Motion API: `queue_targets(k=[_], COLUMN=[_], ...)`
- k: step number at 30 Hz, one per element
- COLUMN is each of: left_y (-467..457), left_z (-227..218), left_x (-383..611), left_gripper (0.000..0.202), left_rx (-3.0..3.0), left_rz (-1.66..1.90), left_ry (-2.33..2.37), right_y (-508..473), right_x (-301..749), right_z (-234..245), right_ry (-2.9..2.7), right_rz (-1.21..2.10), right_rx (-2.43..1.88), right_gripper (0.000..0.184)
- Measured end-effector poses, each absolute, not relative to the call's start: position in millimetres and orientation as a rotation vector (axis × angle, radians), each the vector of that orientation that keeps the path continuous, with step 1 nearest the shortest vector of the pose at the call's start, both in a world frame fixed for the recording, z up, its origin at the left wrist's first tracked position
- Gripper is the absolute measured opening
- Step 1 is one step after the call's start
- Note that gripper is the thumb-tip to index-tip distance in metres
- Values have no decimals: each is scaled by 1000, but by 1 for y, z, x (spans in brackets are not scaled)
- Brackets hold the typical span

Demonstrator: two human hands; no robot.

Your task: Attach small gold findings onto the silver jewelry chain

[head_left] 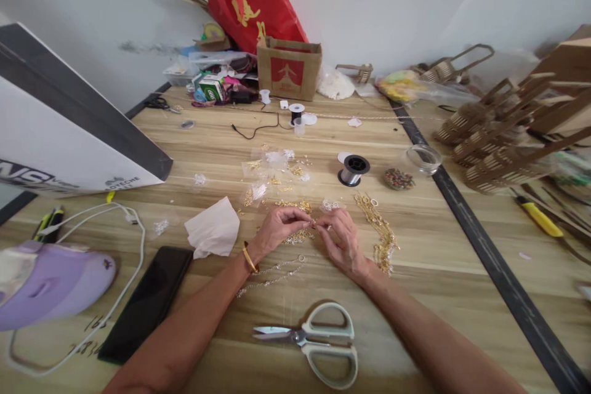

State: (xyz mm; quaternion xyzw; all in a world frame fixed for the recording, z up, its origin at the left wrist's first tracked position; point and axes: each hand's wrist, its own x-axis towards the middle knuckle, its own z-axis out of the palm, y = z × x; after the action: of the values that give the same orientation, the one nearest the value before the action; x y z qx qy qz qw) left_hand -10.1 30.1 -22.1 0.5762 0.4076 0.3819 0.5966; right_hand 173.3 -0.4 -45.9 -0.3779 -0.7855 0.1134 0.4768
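Observation:
My left hand [279,228] and my right hand [340,238] meet over the wooden table [443,271], fingertips pinched together on a tiny gold jewellery piece [315,222] between them. Below the hands lies a small heap of gold findings [298,236]. A thin silver chain [272,275] trails under my left wrist, which wears a gold bangle. A pile of gold chain [381,234] lies just right of my right hand. White-handled scissors [318,341] rest close to me between my forearms.
A spool of clear thread [353,170], a dish of beads [398,179] and a glass jar [423,158] stand beyond the hands. A tissue [213,229], black phone [146,303], white cable and purple cap [50,283] lie left. Wooden baskets [498,135] crowd the right; bags line the back wall.

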Motion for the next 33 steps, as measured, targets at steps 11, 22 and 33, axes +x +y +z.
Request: queue_targets(k=[11, 22, 33], left_y=[30, 31, 30], left_z=[-25, -25, -22], left_x=[-10, -10, -8], left_gripper=[10, 9, 13], left_rx=[1337, 1339, 1296], left_rz=[878, 880, 896], left_ry=[922, 918, 895], right_y=[0, 0, 0], right_x=[173, 172, 172], right_z=[-47, -45, -44], right_ry=[-1932, -1930, -1942], right_rz=[278, 293, 287], right_rx=[-925, -921, -912], right_gripper=[11, 11, 12])
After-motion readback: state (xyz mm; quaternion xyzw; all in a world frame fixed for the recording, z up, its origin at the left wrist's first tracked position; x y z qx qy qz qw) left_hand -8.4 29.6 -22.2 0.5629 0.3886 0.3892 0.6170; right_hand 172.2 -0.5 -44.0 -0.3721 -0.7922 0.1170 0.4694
